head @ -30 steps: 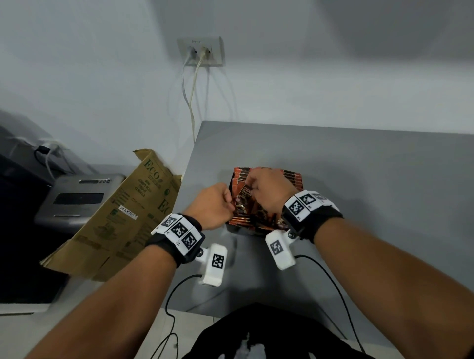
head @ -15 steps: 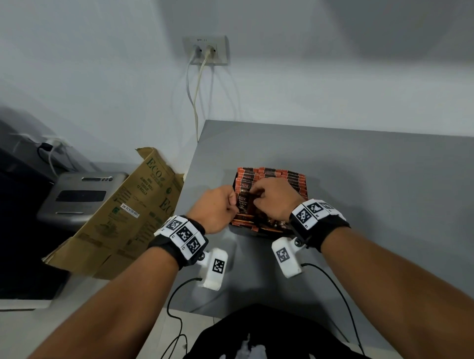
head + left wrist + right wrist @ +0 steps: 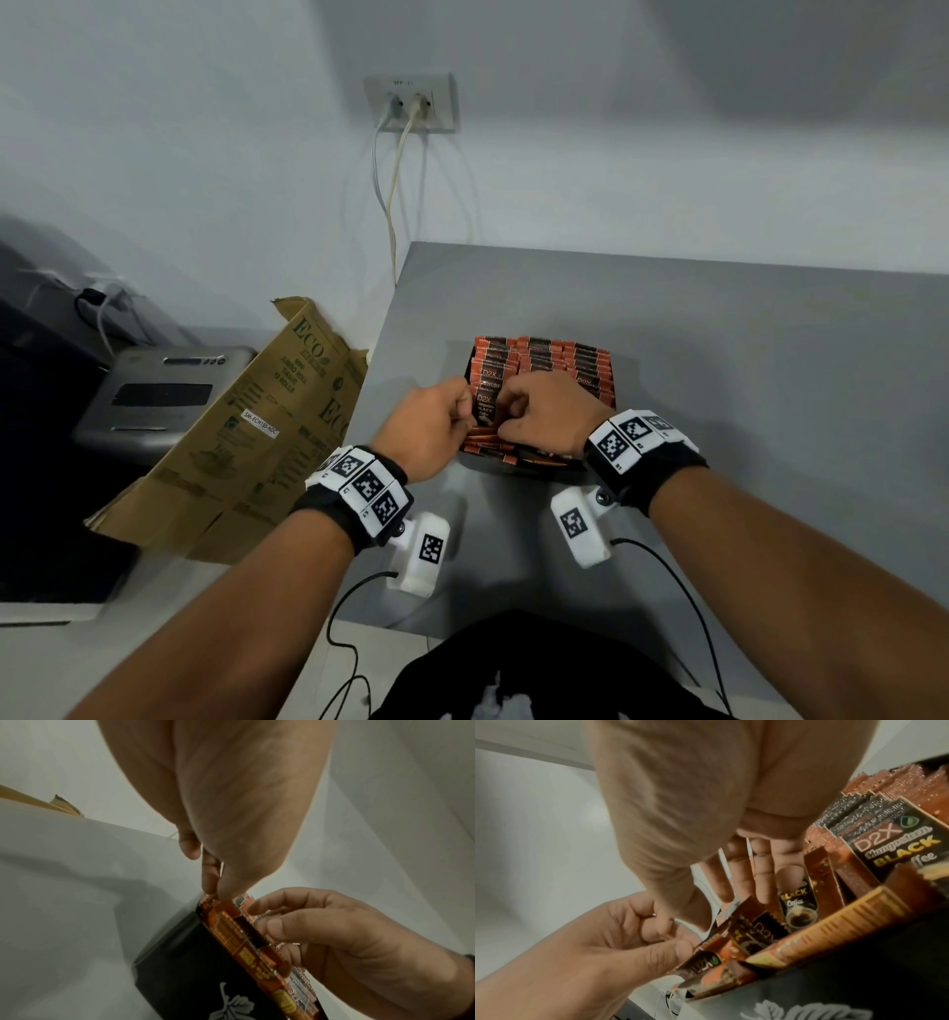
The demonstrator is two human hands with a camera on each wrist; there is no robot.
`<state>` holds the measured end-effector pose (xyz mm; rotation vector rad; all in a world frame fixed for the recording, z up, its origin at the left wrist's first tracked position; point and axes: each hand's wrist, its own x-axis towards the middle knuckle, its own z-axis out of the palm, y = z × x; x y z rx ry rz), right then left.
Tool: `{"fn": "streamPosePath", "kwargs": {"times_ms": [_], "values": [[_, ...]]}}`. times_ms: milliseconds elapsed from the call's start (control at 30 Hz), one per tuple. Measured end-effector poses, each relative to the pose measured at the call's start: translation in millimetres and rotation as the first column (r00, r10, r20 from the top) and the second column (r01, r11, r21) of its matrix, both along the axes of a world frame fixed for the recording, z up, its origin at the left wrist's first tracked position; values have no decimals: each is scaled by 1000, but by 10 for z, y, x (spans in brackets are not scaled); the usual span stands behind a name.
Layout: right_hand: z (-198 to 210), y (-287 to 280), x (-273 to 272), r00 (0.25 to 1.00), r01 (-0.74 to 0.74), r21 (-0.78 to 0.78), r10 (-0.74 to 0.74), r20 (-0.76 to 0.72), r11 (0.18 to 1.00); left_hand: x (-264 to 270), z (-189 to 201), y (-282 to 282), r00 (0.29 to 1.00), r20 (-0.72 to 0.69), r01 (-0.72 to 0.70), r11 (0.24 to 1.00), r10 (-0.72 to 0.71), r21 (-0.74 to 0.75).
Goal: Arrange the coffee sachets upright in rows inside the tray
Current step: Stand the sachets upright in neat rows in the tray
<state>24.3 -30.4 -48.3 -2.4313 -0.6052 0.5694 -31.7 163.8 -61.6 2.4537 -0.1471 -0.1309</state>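
A black tray (image 3: 534,466) with a leaf print sits on the grey table (image 3: 719,360). Rows of orange-and-black coffee sachets (image 3: 565,360) stand upright in its far part. Several loose sachets (image 3: 488,444) lie slanted at its near end. One D2X sachet (image 3: 485,411) stands upright at the near left. My left hand (image 3: 470,417) pinches its left edge, and the left wrist view shows the fingertips (image 3: 218,894) on its top edge. My right hand (image 3: 506,417) pinches its right side, thumb and forefinger (image 3: 272,923) closed on it. The right wrist view shows the right fingers (image 3: 762,878) reaching down among sachets (image 3: 795,902).
A flattened brown cardboard box (image 3: 257,437) leans off the table's left edge, over a grey machine (image 3: 159,395). Two cables hang from a wall socket (image 3: 411,103) behind the table. The table's near edge is close to my body.
My right hand has moved from over the middle of the tray to its near left. A sachet now stands upright between both hands.
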Motion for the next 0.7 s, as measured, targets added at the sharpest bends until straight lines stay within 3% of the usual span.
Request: {"fn": "streamPosePath", "kwargs": {"times_ms": [167, 333, 700], "values": [[17, 56, -31, 990, -139, -90, 140, 8, 986, -17, -4, 10, 1000, 3, -28, 999, 28, -27], [-17, 87, -43, 989, -143, -104, 145, 20, 984, -71, 48, -13, 998, -59, -37, 993, 30, -114], [-34, 64, -47, 992, -120, -64, 118, -37, 991, -86, 13, 31, 995, -86, -53, 992, 43, -112]]}}
